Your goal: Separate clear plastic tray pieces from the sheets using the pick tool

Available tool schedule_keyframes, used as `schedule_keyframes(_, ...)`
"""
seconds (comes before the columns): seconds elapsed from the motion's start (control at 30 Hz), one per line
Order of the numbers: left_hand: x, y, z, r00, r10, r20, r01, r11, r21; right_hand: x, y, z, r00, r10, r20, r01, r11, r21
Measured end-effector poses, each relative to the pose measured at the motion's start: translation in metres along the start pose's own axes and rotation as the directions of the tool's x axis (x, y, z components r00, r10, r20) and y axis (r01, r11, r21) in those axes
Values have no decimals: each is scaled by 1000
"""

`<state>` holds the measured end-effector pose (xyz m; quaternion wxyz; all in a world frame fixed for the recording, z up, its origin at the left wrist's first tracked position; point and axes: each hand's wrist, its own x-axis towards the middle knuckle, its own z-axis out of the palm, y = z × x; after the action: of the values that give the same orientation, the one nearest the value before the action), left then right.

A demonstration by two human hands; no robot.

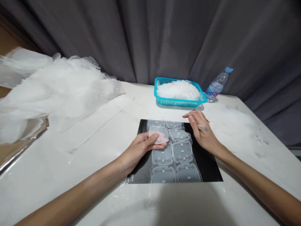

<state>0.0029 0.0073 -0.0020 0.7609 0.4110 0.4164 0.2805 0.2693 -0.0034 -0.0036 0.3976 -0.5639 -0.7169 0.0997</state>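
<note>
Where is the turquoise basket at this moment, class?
In the head view, the turquoise basket stands right of centre near the far edge of the table, just left of the plastic bottle and beyond the black sheet.

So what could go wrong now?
The left hand pinches a thin piece, which might slip or bend. The big pile reaches the left edge of the table, so bits could slide off. The basket is heaped high, so a bump might spill some.
</note>
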Motion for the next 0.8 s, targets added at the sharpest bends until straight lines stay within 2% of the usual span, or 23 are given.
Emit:
schedule_keyframes(0.07, 0, -1, -1, 1000, 12, 10, -12, 1000, 1, -1, 10, 2, 997, 65, 48, -63, 997, -41)
schedule_keyframes(0.13, 0, -1, -2, 999, 26, 26, -26, 1000, -6, -3, 14, 3, 975, 147, 168, -143, 989, -38)
schedule_keyframes(0.2, -1, 0, -3, 999, 41, 36, -41, 999, -20, -6, 9, 4, 917, 256, 305, -271, 963, 5)
schedule_keyframes(0.27, -1, 1, -3, 998, 48, 40, -47, 998, -34, -8, 1, 6, 848, 356, 392, -422, 902, 92)
schedule_keyframes(0.4, 0, 2, 0, 999, 15, 48, -11, 996, -84, -7, -21, 6, 738, 513, 438, -666, 657, 352)
schedule_keyframes(0.53, 1, -1, 2, 998, 5, 59, 6, 985, -173, -4, -38, -3, 634, 544, 550, -770, 373, 518)
schedule_keyframes(0.63, 1, -3, 2, 998, 14, 56, -1, 973, -232, -4, -43, -7, 573, 568, 591, -811, 287, 511)
schedule_keyframes(0.7, 2, -4, 1, 999, 10, 54, 4, 963, -270, -5, -42, -6, 564, 591, 577, -817, 294, 497)
schedule_keyframes(0.8, 3, -4, 1, 997, -7, 71, 29, 948, -318, -7, -40, -1, 600, 532, 598, -794, 310, 522)
